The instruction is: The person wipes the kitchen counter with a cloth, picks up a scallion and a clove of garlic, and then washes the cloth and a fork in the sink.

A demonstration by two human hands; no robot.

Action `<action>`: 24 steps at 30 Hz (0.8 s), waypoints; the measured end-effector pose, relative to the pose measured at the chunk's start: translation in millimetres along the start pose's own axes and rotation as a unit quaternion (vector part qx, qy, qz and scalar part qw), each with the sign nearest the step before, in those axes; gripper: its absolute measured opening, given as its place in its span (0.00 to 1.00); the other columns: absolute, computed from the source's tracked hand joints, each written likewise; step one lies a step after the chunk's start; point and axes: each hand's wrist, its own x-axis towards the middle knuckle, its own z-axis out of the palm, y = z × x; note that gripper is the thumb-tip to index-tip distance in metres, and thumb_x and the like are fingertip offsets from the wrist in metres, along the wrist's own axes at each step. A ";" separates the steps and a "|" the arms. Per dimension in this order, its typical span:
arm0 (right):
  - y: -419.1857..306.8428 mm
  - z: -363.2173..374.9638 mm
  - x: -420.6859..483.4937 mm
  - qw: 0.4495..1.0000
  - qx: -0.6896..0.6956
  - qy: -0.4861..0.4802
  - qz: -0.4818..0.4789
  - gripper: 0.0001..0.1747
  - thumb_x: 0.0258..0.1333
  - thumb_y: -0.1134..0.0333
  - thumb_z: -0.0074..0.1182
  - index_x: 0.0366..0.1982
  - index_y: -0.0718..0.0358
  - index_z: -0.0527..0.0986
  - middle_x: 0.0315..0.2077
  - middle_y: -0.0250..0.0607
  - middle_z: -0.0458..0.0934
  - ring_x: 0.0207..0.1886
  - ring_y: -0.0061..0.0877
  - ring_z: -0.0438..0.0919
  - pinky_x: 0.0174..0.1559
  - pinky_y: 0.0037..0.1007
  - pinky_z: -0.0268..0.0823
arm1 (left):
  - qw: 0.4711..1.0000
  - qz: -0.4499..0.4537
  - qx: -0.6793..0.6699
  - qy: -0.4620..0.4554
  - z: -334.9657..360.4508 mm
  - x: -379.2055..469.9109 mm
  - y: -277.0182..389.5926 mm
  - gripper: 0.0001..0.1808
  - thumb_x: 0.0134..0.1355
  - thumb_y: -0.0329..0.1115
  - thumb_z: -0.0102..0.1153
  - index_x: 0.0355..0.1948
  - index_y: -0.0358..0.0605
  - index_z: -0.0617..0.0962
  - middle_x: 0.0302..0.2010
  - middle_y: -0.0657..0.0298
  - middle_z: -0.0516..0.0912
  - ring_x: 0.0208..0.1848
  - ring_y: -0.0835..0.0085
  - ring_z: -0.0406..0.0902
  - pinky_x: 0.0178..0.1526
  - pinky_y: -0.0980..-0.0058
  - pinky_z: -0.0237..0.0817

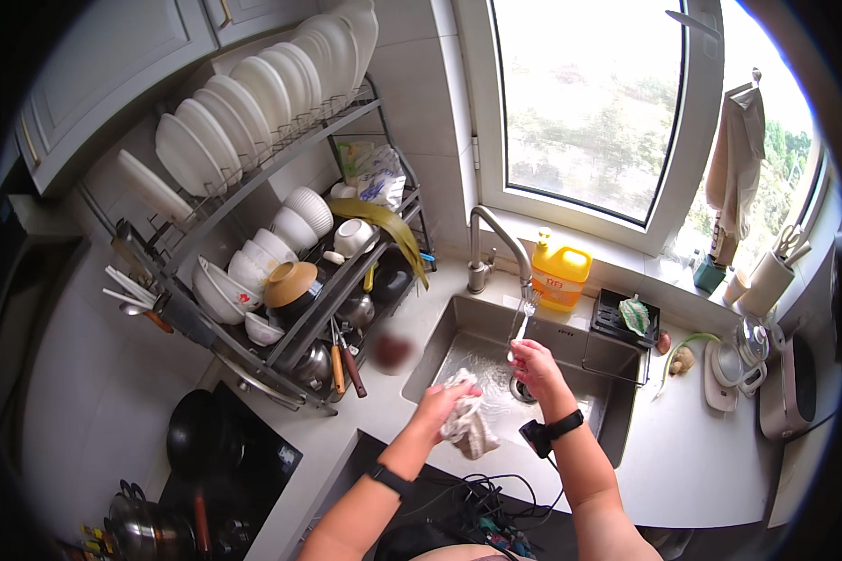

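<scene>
My right hand (539, 373) grips a fork (521, 329) by its pale handle, tines up, just below the spout of the metal faucet (520, 254). Water runs down past the fork into the stainless steel sink (438, 345), where the floor looks wet. Bunched in my left hand (435, 412) is a pale, stained cloth (471, 431), held over the sink's near left edge. The drain (523, 390) is partly visible beneath my right hand.
A yellow detergent jug (560, 277) stands behind the sink, beside a black tray (621, 319) with a green-and-white scrubber. Left is a dish rack (274, 165) with plates, bowls and pans. A wok (200, 431) sits on the black hob. Cables (488, 494) hang at the counter's front.
</scene>
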 end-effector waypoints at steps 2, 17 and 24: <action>1.7 6.1 1.0 1.000 -0.021 0.001 -0.003 0.08 0.57 0.60 0.60 0.29 0.53 0.74 0.23 0.21 0.73 0.24 0.11 0.66 0.25 0.18 0.54 | 1.000 0.000 -0.009 -0.022 25.9 32.1 -0.6 0.16 0.66 0.40 0.57 0.46 0.38 0.78 0.38 0.59 0.85 0.36 0.73 0.82 0.38 0.73 0.74; -14.7 -13.8 80.3 0.992 0.060 0.025 -0.109 0.10 0.60 0.66 0.58 0.37 0.63 0.71 0.28 0.35 0.80 0.25 0.15 0.74 0.23 0.17 0.67 | 0.996 0.038 0.068 0.046 46.6 93.6 7.4 0.11 0.63 0.37 0.61 0.36 0.37 0.81 0.30 0.63 0.82 0.29 0.76 0.79 0.32 0.75 0.71; -14.4 -5.4 127.3 0.947 -0.202 0.200 -0.151 0.15 0.57 0.66 0.56 0.16 0.62 0.74 0.16 0.33 0.77 0.17 0.21 0.74 0.22 0.23 0.64 | 0.986 0.092 0.124 0.066 44.9 93.0 13.5 0.12 0.62 0.37 0.62 0.32 0.37 0.80 0.27 0.64 0.80 0.26 0.78 0.77 0.28 0.75 0.69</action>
